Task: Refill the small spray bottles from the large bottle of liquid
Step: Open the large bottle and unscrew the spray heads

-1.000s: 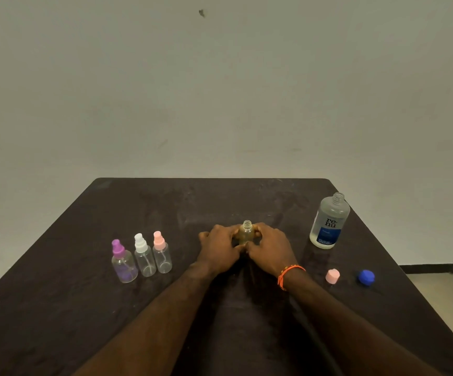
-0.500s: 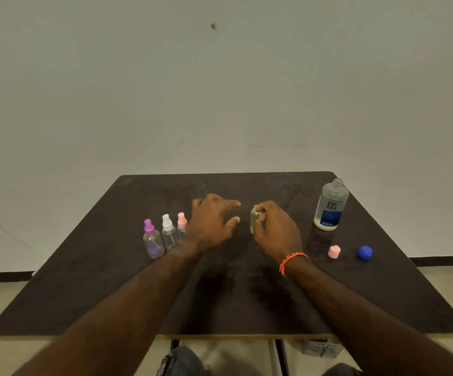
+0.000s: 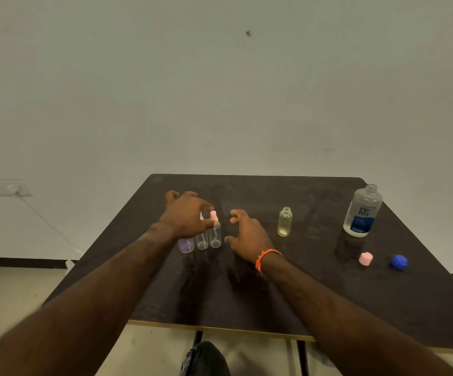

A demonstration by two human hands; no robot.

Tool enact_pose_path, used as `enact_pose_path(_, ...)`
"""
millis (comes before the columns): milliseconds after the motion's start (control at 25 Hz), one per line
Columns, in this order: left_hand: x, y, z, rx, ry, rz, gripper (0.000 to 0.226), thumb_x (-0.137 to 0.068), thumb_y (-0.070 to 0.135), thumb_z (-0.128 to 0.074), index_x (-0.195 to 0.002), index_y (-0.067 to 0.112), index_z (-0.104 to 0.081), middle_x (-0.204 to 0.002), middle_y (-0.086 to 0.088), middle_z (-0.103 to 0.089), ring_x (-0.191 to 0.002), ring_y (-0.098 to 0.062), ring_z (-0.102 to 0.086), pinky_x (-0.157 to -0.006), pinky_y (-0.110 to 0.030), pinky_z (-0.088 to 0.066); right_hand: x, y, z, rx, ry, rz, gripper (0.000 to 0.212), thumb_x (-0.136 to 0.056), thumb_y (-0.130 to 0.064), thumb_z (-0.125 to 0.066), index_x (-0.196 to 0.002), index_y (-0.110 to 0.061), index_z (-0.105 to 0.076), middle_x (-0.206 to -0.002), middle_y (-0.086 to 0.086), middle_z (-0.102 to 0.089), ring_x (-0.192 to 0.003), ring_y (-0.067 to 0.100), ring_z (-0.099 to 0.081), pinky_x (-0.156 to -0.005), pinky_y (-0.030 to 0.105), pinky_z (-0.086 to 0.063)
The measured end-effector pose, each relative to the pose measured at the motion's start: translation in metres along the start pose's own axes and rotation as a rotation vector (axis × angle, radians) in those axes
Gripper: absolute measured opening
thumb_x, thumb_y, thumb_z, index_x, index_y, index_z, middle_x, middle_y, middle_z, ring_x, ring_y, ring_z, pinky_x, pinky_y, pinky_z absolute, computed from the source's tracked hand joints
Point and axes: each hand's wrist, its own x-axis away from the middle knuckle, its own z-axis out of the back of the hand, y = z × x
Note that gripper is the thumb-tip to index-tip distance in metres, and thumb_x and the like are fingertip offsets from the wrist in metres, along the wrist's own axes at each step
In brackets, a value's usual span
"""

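Three small clear spray bottles stand in a row left of centre on the dark table (image 3: 287, 299): a purple-tinted one (image 3: 186, 245), a white-topped one (image 3: 201, 241) and a pink-topped one (image 3: 215, 236). My left hand (image 3: 184, 215) hangs over them, forefinger and thumb curled round the pink spray head. My right hand (image 3: 247, 236) hovers just right of the row, fingers spread, holding nothing. A small yellowish bottle (image 3: 285, 222) stands uncapped to its right. The large uncapped bottle of liquid (image 3: 362, 213) stands at the far right.
A pink cap (image 3: 365, 258) and a blue cap (image 3: 399, 261) lie near the table's right edge, in front of the large bottle. A wall stands behind the table. A wall socket with a cable (image 3: 11, 189) is at the left.
Both hands have left the yellowish bottle, which now stands alone. My left hand moved left onto the row of spray bottles, and my right hand followed, opening.
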Motion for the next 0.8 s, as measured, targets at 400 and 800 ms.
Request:
enact_pose_path(400,-0.004,0.019,-0.004,0.101,-0.036,-0.142,0.024,-0.095,0.056,-0.063,-0.112,0.044,-0.074,-0.124,0.022,-0.068,-0.140,-0.008,-0.040,-0.105,-0.045,-0.014,0.001,0.014,-0.012,-0.078,-0.021,0.048,0.029,-0.086,-0.026,-0.065,-0.113,-0.025,-0.053,-0.101,0.000,-0.064,-0.087,0.018,-0.061,-0.075,0.038,-0.050)
enact_pose_path(800,0.025,0.104,-0.019,0.319,-0.037,-0.312,0.027,-0.099,0.049,-0.059,-0.115,0.035,-0.076,-0.112,0.013,-0.076,-0.112,-0.011,-0.063,-0.109,-0.045,-0.026,0.078,0.058,0.053,0.010,0.016,0.007,0.030,-0.088,-0.026,-0.069,-0.114,-0.024,-0.055,-0.109,-0.005,-0.063,-0.084,0.007,-0.055,-0.072,0.024,-0.041)
